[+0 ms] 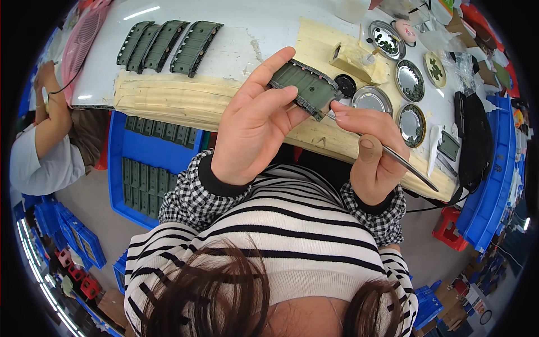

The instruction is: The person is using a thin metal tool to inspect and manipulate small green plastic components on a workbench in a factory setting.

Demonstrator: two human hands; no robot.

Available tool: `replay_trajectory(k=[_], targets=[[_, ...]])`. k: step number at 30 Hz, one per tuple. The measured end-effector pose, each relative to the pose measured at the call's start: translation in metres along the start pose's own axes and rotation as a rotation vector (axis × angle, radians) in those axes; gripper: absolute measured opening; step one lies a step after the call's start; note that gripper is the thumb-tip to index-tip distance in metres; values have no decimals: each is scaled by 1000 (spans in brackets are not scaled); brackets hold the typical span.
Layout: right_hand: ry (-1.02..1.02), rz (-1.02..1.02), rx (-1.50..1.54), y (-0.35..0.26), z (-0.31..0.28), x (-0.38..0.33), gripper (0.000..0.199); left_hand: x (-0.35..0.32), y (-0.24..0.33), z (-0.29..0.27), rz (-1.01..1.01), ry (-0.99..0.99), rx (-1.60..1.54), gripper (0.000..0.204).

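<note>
My left hand [250, 121] is closed on a dark green plastic model part [307, 85], a flat ribbed plate with toothed, track-like strips along its long sides. Thumb and fingers grip it by its edges, above the padded front of the table. A slim metal tool [407, 164] with tapered ends lies in the fingers of my right hand [373, 149]. Its inner tip touches, or nearly touches, the part's near right corner. Whether it is tweezers or a single rod I cannot tell. Three similar green parts [196, 48] rest at the table's far left.
Round metal dishes [410, 80] with small dark green pieces stand at the right, near a tape-covered block [359, 60] and a black round cap [345, 85]. A blue crate [116, 168] of green parts sits below the table at left. Another person [50, 135] sits far left.
</note>
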State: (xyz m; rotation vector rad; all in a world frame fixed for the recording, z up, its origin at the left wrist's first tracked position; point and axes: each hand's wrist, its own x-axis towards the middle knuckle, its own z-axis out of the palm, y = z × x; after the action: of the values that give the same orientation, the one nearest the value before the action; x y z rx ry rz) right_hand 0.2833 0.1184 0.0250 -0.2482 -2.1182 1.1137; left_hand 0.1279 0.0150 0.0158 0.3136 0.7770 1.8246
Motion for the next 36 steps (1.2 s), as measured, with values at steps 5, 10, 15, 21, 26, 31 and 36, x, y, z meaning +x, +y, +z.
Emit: replay_trajectory(k=[5, 10, 15, 21, 26, 31, 36], targets=[[-31, -35, -72, -4, -1, 2, 13, -1, -1, -1, -6, 6, -7, 52], [-9, -61, -88, -6, 3, -1, 13, -1, -1, -1, 0, -15, -14, 53], [-6, -84, -115, -7, 2, -3, 14, -3, -2, 1, 17, -38, -45, 54], [10, -85, -126, -8, 3, -7, 15, -4, -6, 6, 47, -27, -65, 55], [0, -89, -138, -9, 4, -7, 15, -4, -6, 5, 60, -40, -61, 56], [21, -97, -137, -7, 7, -8, 15, -4, -5, 7, 67, -33, -62, 56], [26, -107, -126, -6, 7, -8, 15, -4, -4, 5, 59, -35, -76, 55]])
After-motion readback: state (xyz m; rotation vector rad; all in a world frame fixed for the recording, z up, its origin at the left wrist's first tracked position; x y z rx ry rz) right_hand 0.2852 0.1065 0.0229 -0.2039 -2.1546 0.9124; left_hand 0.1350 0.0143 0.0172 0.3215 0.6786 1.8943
